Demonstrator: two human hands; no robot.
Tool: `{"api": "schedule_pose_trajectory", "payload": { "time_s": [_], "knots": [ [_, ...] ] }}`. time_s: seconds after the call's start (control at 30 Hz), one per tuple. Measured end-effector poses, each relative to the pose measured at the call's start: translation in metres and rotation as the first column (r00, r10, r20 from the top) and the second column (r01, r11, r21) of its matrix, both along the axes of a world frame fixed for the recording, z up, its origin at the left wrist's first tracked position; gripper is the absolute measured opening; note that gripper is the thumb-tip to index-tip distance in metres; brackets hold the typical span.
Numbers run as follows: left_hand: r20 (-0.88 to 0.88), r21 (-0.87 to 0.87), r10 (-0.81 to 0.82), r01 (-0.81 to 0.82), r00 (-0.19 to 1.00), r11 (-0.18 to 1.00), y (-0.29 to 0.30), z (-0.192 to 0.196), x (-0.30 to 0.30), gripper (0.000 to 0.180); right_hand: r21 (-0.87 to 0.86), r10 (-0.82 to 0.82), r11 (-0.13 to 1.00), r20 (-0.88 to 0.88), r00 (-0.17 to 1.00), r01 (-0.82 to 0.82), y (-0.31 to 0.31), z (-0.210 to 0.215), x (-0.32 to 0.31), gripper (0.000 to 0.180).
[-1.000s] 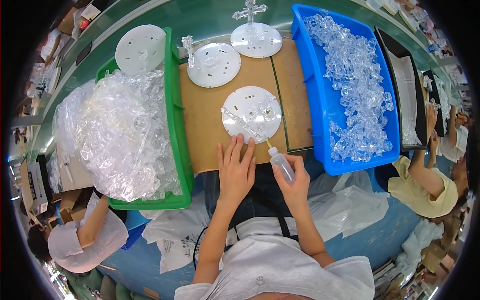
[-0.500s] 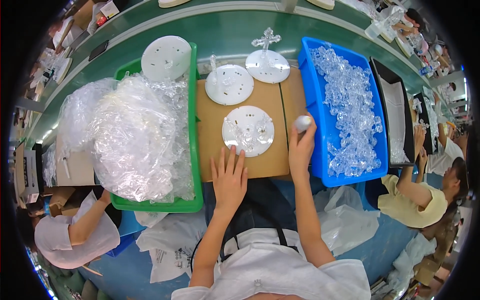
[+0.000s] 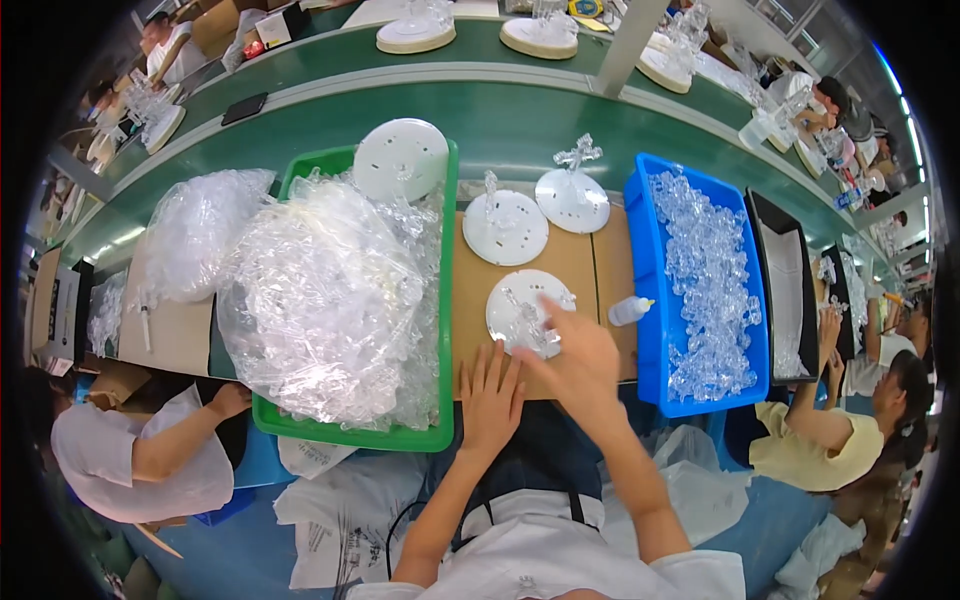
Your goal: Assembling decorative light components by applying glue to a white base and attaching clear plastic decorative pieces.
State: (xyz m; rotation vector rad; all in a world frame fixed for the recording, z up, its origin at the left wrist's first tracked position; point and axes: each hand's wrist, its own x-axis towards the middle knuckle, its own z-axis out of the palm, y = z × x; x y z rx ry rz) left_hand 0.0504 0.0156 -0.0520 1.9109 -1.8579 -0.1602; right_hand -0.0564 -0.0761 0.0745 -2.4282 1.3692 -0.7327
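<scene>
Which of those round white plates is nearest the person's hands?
The lowest plate in the picture, on the brown cardboard: the left hand is at its near edge and the right hand over it; the other plates sit farther away.

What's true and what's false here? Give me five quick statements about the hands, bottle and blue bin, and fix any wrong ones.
1. The squeeze bottle is beside the blue bin. True.
2. The left hand is open, not clenched. True.
3. The right hand is over the nearest white disc. True.
4. The squeeze bottle is in the left hand. False: neither hand holds it.
5. The blue bin is filled with black pieces. False: it holds clear pieces.
</scene>
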Motion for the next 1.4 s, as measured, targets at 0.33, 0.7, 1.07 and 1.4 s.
{"api": "schedule_pose_trajectory", "payload": {
  "time_s": [0.33, 0.7, 1.07, 1.4],
  "knots": [
    [-0.470, -0.233, -0.240, 0.143, 0.850, 0.962, 0.040, 0.064, 0.002, 0.039, 0.131, 0.204, 0.962, 0.248, 0.947, -0.241, -0.136, 0.136, -0.019, 0.015],
    [-0.577, -0.166, -0.258, 0.199, 0.775, 0.966, 0.028, 0.082, 0.002, 0.041, -0.043, -0.120, 0.993, -0.343, 0.932, 0.112, -0.472, 0.007, 0.036, 0.030],
    [-0.703, -0.205, -0.241, 0.134, 0.670, 0.970, 0.035, 0.083, -0.003, 0.032, 0.088, 0.882, 0.427, -0.260, 0.393, -0.900, -0.137, 0.032, 0.107, 0.020],
    [-0.722, -0.230, -0.195, 0.035, 0.664, 0.973, 0.031, 0.071, -0.023, 0.026, 0.037, 0.580, 0.761, -0.487, 0.653, -0.648, -0.093, -0.018, 0.137, 0.037]
  ]
}}
